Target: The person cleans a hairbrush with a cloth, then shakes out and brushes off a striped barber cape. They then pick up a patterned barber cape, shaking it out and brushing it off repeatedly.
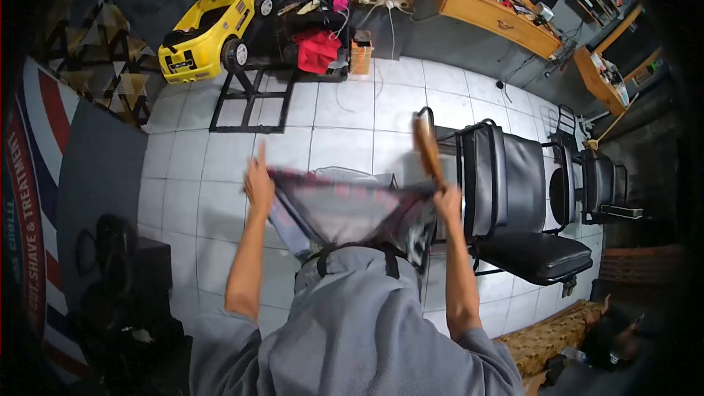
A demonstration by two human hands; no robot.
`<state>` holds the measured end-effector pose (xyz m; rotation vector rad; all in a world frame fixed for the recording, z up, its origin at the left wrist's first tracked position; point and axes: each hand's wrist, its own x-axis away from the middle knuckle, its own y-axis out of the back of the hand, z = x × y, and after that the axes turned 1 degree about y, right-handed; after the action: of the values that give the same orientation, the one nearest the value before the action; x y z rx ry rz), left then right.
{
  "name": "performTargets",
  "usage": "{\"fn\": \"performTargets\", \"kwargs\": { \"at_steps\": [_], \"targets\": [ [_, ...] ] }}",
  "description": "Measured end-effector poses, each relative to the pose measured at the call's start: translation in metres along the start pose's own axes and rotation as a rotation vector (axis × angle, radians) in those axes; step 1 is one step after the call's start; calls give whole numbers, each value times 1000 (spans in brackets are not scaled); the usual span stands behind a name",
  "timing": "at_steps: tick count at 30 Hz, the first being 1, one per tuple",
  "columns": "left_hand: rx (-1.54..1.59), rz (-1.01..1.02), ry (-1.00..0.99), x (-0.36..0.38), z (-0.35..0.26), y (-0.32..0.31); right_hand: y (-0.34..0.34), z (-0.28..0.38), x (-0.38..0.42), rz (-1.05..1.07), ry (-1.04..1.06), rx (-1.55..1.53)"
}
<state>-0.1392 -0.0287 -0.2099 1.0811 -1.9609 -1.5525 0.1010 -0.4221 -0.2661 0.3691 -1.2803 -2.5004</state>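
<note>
A plaid cloth [345, 209] is stretched wide between both my hands, above a white tiled floor. My left hand [258, 182] grips its left corner, with one finger pointing up. At the cloth's right corner, my right hand [446, 202] holds the fabric together with a brown wooden brush [427, 148] that sticks upward. The cloth sags in the middle toward my grey shirt [352, 323].
A black barber chair [513, 205] stands just right of my right hand, with another black chair [598, 183] behind it. A yellow toy car [213, 29] and a black metal frame [253, 99] are at the back left. Wooden shelves [499, 11] line the back right.
</note>
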Motion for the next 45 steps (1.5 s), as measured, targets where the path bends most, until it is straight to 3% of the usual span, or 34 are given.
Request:
{"fn": "performTargets", "kwargs": {
  "at_steps": [2,4,6,8,9,11,12,13,14,15,16,17,19,20,22,23,24,25,28,29,30,31,32,34,36,37,38,40,42,44,45],
  "targets": [
    [186,-383,-164,-45,-38,64,59,43,-39,-437,305,-84],
    [396,-618,-365,-70,-70,124,129,93,-57,-599,523,-153],
    [368,-766,-560,-70,-90,162,154,119,-47,-741,584,-401],
    [337,-769,-725,-54,-95,160,138,95,-25,-646,456,-761],
    [410,-689,-752,-39,-94,145,125,80,-11,-590,417,-869],
    [414,-504,-713,1,-78,83,97,75,23,-585,562,69],
    [315,-272,-624,28,-61,49,63,49,52,-412,419,61],
    [278,45,-486,56,-38,14,31,20,90,-70,66,156],
    [91,422,-337,89,9,-38,-24,-59,126,243,-200,164],
    [-171,969,-124,123,43,-63,-43,-93,162,613,-197,263],
    [-8,1016,-68,172,97,-97,-52,-118,190,968,-144,370],
    [155,1063,-5,218,149,-127,-69,-157,225,877,-213,287],
    [184,908,-281,256,159,-134,-71,-169,241,797,-347,79],
    [231,944,14,251,138,-111,-55,-148,238,802,-416,-53],
    [334,622,7,245,121,-104,-48,-128,227,806,-506,-205],
    [113,570,21,234,100,-89,-50,-127,225,811,-532,-226],
    [107,477,23,225,93,-89,-53,-130,226,817,-560,-245],
    [102,386,24,218,87,-90,-76,-166,233,845,-561,-60],
    [13,255,-46,195,80,-88,-96,-189,225,813,-306,-7],
    [-16,252,-73,187,82,-88,-58,-124,199,776,-313,145],
    [-47,249,-101,177,81,-87,-58,-110,181,674,-337,142],
    [-91,399,-34,161,71,-76,-60,-102,169,571,-363,136],
    [-31,426,41,144,70,-80,-60,-92,154,467,-390,130],
    [143,293,67,99,71,-94,-43,-51,101,198,-296,98],
    [196,38,-48,41,44,-69,-7,0,43,-58,-94,-138],
    [290,-126,-114,10,23,-39,21,39,19,-139,-140,-86],
    [332,-221,-96,-15,-2,-2,31,34,-5,-332,87,-114],
    [448,-498,-271,-40,-47,87,90,78,-32,-556,229,-282],
    [423,-826,-424,-35,-80,151,149,137,-31,-755,462,-458],
    [635,-964,-492,-20,-86,168,169,148,-21,-855,443,-545],
    [770,-961,-430,-7,-97,162,169,143,-15,-899,501,-509]
  ]
}}
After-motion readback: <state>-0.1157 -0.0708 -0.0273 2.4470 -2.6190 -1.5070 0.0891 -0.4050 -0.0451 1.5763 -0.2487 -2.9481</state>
